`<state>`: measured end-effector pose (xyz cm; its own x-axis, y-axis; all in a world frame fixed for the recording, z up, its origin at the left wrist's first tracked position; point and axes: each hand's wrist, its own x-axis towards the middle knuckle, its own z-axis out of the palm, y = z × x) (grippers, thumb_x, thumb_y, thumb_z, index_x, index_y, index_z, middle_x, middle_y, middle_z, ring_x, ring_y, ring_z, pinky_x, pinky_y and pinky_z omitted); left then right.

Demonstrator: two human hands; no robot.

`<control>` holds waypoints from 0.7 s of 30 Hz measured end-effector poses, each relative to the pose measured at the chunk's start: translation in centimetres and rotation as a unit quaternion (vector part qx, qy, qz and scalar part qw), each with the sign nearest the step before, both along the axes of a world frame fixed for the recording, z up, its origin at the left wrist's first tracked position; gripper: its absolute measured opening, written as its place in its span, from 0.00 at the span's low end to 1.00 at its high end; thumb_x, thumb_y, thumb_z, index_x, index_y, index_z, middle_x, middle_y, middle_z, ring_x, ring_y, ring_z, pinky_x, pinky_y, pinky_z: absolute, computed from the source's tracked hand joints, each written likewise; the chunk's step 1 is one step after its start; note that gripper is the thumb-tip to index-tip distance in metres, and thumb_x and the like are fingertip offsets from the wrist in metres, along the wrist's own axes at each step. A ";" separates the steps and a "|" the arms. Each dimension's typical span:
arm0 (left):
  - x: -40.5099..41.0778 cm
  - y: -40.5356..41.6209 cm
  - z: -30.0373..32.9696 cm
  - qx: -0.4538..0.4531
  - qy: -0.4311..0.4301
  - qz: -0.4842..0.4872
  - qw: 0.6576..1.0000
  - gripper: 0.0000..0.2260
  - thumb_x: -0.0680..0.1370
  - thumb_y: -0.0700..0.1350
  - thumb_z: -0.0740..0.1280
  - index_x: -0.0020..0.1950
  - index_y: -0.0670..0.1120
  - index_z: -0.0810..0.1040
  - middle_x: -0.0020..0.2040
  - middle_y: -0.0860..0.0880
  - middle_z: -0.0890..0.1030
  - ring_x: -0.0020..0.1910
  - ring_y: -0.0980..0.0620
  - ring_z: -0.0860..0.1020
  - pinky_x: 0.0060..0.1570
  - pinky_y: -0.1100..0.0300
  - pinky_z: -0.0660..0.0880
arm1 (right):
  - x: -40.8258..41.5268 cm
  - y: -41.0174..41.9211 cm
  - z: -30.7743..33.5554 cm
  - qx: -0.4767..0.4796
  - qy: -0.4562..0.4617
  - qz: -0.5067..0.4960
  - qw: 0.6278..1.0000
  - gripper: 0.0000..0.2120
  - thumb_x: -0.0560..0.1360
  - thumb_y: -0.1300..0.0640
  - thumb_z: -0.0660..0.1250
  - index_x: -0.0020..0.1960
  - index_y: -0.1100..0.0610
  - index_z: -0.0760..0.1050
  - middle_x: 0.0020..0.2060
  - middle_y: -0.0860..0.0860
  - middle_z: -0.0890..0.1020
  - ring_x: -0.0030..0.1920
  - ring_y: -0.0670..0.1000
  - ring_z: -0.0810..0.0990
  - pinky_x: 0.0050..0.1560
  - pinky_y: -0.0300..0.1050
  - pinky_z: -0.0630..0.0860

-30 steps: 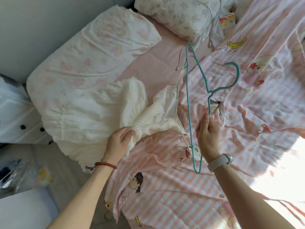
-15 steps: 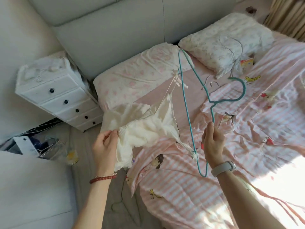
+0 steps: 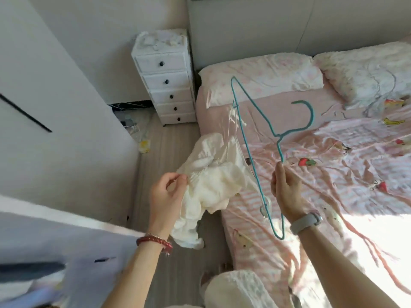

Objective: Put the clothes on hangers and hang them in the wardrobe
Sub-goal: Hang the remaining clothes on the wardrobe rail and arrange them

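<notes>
**Cream garment half on teal hanger, held over bed edge**

Bedroom scene: bed (image 3: 333, 112) with pink striped cartoon-print cover fills right side of frame, two pillows along its top edge, white drawer chest (image 3: 165, 85) with black knobs at upper centre against the wall, grey floor strip down the middle.

Your right hand (image 3: 283, 192), centre-right of frame, pinches the neck of the teal wire hanger (image 3: 253, 158) just below its hook; fingers are curled round the wire, watch on that wrist. Hanger is up in the air above the bed, tilted, hook pointing to the right, one shoulder end toward the pillows and the other low near your wrist.

Your left hand (image 3: 165, 196), centre-left, pinches a bunch of the cream garment (image 3: 213, 181) between thumb and fingertips; red bead bracelet on that wrist. Garment hangs crumpled between your two hands, over the bed's edge and floor. One thin strap runs up to the hanger's upper end; another bit of fabric is caught on the lower end. Whether it's fully looped there, can't tell.
</notes>
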<state>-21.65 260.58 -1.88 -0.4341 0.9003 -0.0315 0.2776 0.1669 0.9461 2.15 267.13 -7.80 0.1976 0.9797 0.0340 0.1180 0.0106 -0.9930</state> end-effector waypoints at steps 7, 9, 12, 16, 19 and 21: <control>-1.7 -10.6 -2.6 -0.078 -0.016 0.127 0.989 0.05 0.75 0.46 0.67 0.39 0.51 0.77 0.37 0.53 0.81 0.37 0.57 0.77 0.38 0.62 0.73 | -0.7 -7.2 -2.7 -0.060 -0.078 0.152 0.984 0.25 0.76 0.44 0.56 0.28 0.61 0.59 0.25 0.54 0.62 0.28 0.50 0.61 0.29 0.51 0.59; -1.4 -13.7 -3.2 -0.105 -0.022 0.168 0.980 0.06 0.75 0.44 0.67 0.38 0.51 0.77 0.35 0.53 0.80 0.35 0.57 0.76 0.37 0.62 0.71 | -0.6 -9.3 -2.9 -0.068 -0.108 0.208 0.970 0.23 0.76 0.45 0.56 0.28 0.58 0.59 0.24 0.52 0.62 0.28 0.48 0.60 0.30 0.48 0.59; -0.6 -18.3 -4.0 -0.144 -0.023 0.201 0.969 0.06 0.74 0.44 0.67 0.37 0.50 0.77 0.36 0.53 0.80 0.35 0.59 0.75 0.36 0.63 0.71 | 0.2 -12.3 -3.2 -0.062 -0.167 0.277 0.944 0.22 0.75 0.45 0.55 0.27 0.55 0.59 0.23 0.49 0.62 0.26 0.44 0.60 0.28 0.40 0.59; 1.1 -23.8 -4.8 -0.184 -0.031 0.226 0.956 0.05 0.74 0.44 0.67 0.39 0.49 0.77 0.37 0.53 0.80 0.36 0.60 0.76 0.35 0.64 0.70 | 1.3 -15.3 -3.6 -0.042 -0.216 0.355 0.909 0.23 0.77 0.46 0.57 0.27 0.54 0.57 0.22 0.46 0.60 0.25 0.44 0.61 0.27 0.37 0.58; 1.6 -27.8 -5.3 -0.209 -0.032 0.264 0.941 0.04 0.75 0.44 0.67 0.40 0.47 0.78 0.38 0.52 0.80 0.38 0.58 0.75 0.36 0.64 0.70 | 0.9 -17.0 -3.8 0.007 -0.306 0.442 0.843 0.22 0.78 0.52 0.59 0.27 0.53 0.60 0.20 0.49 0.62 0.25 0.47 0.63 0.29 0.34 0.61; 1.2 -30.3 -5.6 -0.223 -0.031 0.291 0.930 0.04 0.75 0.43 0.67 0.40 0.46 0.78 0.38 0.51 0.79 0.37 0.58 0.75 0.35 0.64 0.69 | -0.5 -18.0 -3.6 0.014 -0.338 0.503 0.795 0.21 0.78 0.51 0.59 0.26 0.49 0.62 0.22 0.47 0.65 0.28 0.51 0.66 0.36 0.46 0.67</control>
